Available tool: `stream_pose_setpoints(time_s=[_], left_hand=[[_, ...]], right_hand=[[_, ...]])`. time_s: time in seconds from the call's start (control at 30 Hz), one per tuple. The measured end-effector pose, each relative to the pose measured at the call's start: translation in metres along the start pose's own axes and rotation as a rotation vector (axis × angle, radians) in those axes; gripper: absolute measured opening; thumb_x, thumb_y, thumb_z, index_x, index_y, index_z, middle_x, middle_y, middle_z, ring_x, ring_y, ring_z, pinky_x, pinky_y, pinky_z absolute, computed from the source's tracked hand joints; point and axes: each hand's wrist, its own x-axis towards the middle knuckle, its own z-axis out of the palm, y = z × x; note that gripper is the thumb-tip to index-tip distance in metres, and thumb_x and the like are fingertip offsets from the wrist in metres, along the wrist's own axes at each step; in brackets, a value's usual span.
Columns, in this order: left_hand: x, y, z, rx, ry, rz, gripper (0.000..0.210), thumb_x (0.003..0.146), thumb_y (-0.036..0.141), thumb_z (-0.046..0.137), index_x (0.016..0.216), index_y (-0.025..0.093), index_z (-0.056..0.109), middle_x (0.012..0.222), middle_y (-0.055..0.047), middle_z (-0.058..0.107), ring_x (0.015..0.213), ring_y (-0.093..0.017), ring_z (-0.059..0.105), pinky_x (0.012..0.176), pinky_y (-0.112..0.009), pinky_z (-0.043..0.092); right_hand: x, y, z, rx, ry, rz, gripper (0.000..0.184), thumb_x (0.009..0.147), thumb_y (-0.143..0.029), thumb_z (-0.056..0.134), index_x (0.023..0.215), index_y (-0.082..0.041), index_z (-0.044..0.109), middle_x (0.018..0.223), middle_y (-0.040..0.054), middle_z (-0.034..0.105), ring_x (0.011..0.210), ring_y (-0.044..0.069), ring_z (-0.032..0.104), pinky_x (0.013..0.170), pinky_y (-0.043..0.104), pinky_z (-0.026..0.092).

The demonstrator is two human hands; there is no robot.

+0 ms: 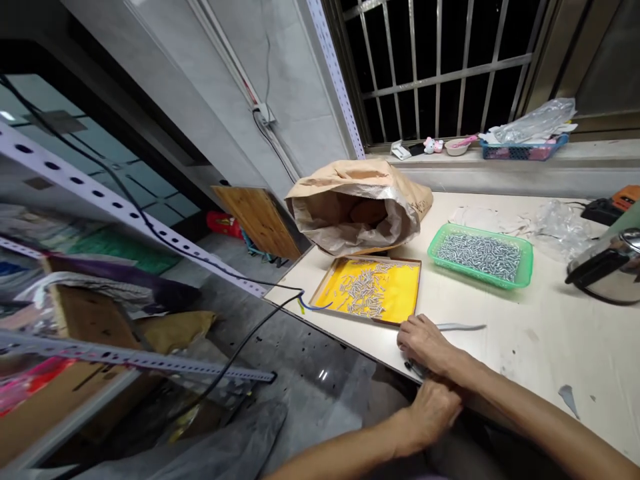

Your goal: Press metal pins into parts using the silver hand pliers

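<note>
My right hand (425, 341) is at the table's front edge with its fingers curled, just below the corner of a shallow tray lined in yellow (403, 287). From behind it a thin grey strip (463, 327) runs across the tabletop; whether the fingers hold it cannot be made out. A small dark object (414, 367) shows partly beneath that hand. Lower down, my left hand (434, 410) is closed close under the right wrist, its fingertips hidden. Small metallic pin-like pieces (367, 290) lie scattered in the tray.
A green basket (524, 270) holds many similar metal pieces. Behind the tray, a large paper sack (350, 175) lies open toward me. A kettle (607, 267) stands at right. Black cable (240, 347) hangs across the left, near perforated metal shelving (100, 183).
</note>
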Motion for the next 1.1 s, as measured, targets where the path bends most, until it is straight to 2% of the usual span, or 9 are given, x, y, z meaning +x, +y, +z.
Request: stream_pose_setpoints(time_s=[0.1, 0.2, 0.3, 0.37, 0.47, 0.6, 0.73, 0.87, 1.1], left_hand=[[0.009, -0.031, -0.034, 0.043, 0.122, 0.035, 0.024, 0.091, 0.015, 0.039, 0.102, 0.016, 0.061, 0.096, -0.009, 0.064, 0.095, -0.019, 0.057, 0.082, -0.032, 0.050], [0.020, -0.091, -0.072, 0.204, 0.214, -0.193, 0.023, 0.093, 0.016, 0.040, 0.101, 0.016, 0.062, 0.096, -0.010, 0.062, 0.092, -0.020, 0.055, 0.080, -0.035, 0.049], [0.029, -0.153, -0.101, 0.336, 0.088, -0.430, 0.022, 0.090, 0.012, 0.043, 0.092, 0.017, 0.065, 0.088, -0.009, 0.062, 0.087, -0.020, 0.051, 0.074, -0.033, 0.047], [0.033, -0.182, -0.112, 0.336, -0.070, -0.465, 0.021, 0.088, 0.012, 0.045, 0.085, 0.016, 0.066, 0.086, -0.009, 0.062, 0.086, -0.021, 0.050, 0.074, -0.033, 0.045], [0.035, -0.203, -0.120, 0.269, -0.236, -0.452, 0.022, 0.087, 0.013, 0.047, 0.076, 0.015, 0.065, 0.082, -0.010, 0.062, 0.087, -0.021, 0.049, 0.078, -0.032, 0.043], [0.034, -0.205, -0.125, 0.175, -0.252, -0.477, 0.021, 0.083, 0.010, 0.048, 0.069, 0.014, 0.063, 0.079, -0.010, 0.062, 0.087, -0.022, 0.051, 0.082, -0.033, 0.042], [0.035, -0.193, -0.127, -0.054, -0.041, -0.655, 0.015, 0.079, 0.012, 0.052, 0.068, 0.015, 0.062, 0.075, -0.007, 0.063, 0.078, -0.019, 0.055, 0.078, -0.031, 0.044], [0.039, -0.167, -0.126, -0.557, 0.152, -0.926, 0.014, 0.075, 0.028, 0.060, 0.073, 0.014, 0.063, 0.067, 0.000, 0.061, 0.061, -0.012, 0.055, 0.061, -0.024, 0.047], [0.041, -0.133, -0.142, -1.094, 0.247, -0.968, 0.043, 0.050, 0.041, 0.083, 0.072, 0.011, 0.062, 0.067, 0.000, 0.063, 0.060, -0.009, 0.057, 0.061, -0.022, 0.051]], right_hand=[[-0.002, 0.028, -0.032, 0.045, 0.313, 0.053, 0.016, 0.089, -0.016, 0.047, 0.083, -0.019, 0.062, 0.074, 0.0033, 0.060, 0.071, 0.016, 0.051, 0.065, 0.028, 0.036], [-0.010, 0.077, -0.077, 0.017, 0.551, 0.214, 0.017, 0.090, -0.018, 0.044, 0.088, -0.018, 0.060, 0.082, 0.0064, 0.062, 0.080, 0.018, 0.055, 0.072, 0.029, 0.040], [-0.019, 0.129, -0.106, -0.131, 0.509, 0.473, 0.017, 0.089, -0.021, 0.045, 0.093, -0.018, 0.061, 0.084, 0.0087, 0.062, 0.080, 0.021, 0.057, 0.068, 0.031, 0.041], [-0.028, 0.151, -0.109, -0.221, 0.409, 0.616, 0.020, 0.086, -0.022, 0.049, 0.101, -0.016, 0.062, 0.087, 0.0108, 0.062, 0.082, 0.024, 0.057, 0.068, 0.033, 0.042], [-0.043, 0.152, -0.096, -0.201, 0.319, 0.605, 0.026, 0.086, -0.025, 0.050, 0.107, -0.017, 0.062, 0.094, 0.0115, 0.062, 0.085, 0.025, 0.059, 0.069, 0.034, 0.044], [-0.048, 0.116, -0.074, 0.058, 0.294, 0.496, 0.023, 0.087, -0.027, 0.048, 0.099, -0.019, 0.067, 0.091, 0.0081, 0.065, 0.079, 0.020, 0.061, 0.068, 0.031, 0.047], [-0.022, 0.081, -0.059, 0.410, 0.347, 0.473, 0.022, 0.087, -0.024, 0.048, 0.092, -0.020, 0.069, 0.090, 0.0060, 0.070, 0.078, 0.019, 0.064, 0.071, 0.031, 0.049], [0.020, 0.054, -0.041, 0.742, 0.439, 0.480, 0.019, 0.084, -0.024, 0.051, 0.091, -0.019, 0.069, 0.090, 0.0047, 0.072, 0.080, 0.018, 0.065, 0.072, 0.030, 0.049], [0.058, 0.023, -0.029, 0.705, 0.422, 0.469, 0.016, 0.082, -0.020, 0.053, 0.070, -0.019, 0.064, 0.074, 0.0027, 0.069, 0.071, 0.015, 0.061, 0.066, 0.026, 0.044]])
